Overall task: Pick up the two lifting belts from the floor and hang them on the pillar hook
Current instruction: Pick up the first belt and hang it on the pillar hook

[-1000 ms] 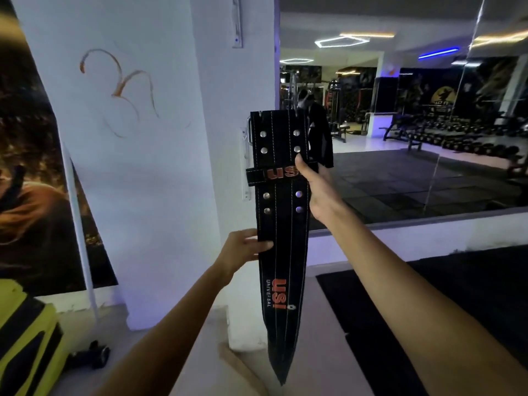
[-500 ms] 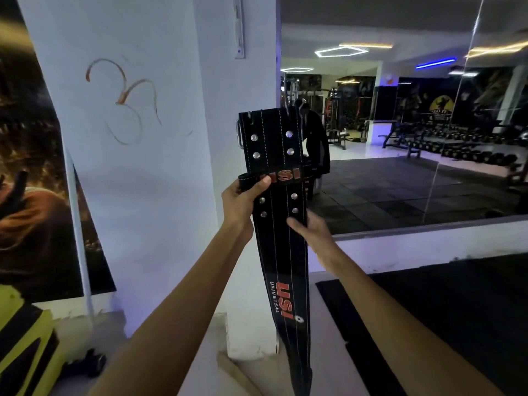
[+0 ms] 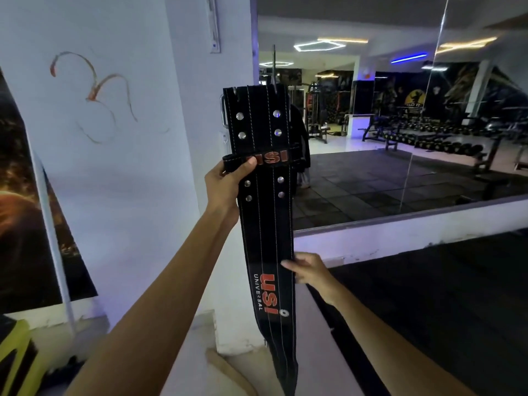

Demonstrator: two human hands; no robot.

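A long black lifting belt [image 3: 268,224] with red USI lettering and metal studs hangs upright in front of the white pillar [image 3: 183,138]. Its buckle end is at the top, level with a metal hook [image 3: 273,67] at the pillar's corner. My left hand [image 3: 228,181] grips the belt's left edge at its black loop. My right hand [image 3: 308,270] pinches the belt's right edge lower down, beside the USI Universal print. The belt's pointed tip hangs near the floor. A tan belt [image 3: 228,372] lies on the floor at the pillar's foot.
A large wall mirror [image 3: 400,138] to the right reflects gym racks and dumbbells. A black floor mat [image 3: 443,310] lies at lower right. A dark poster [image 3: 23,210] covers the left wall, and a yellow and black object [image 3: 14,355] sits at lower left.
My left hand climbed from the belt's middle to its loop. My right hand slid down from the loop to the lower right edge. The belt's top end rose slightly.
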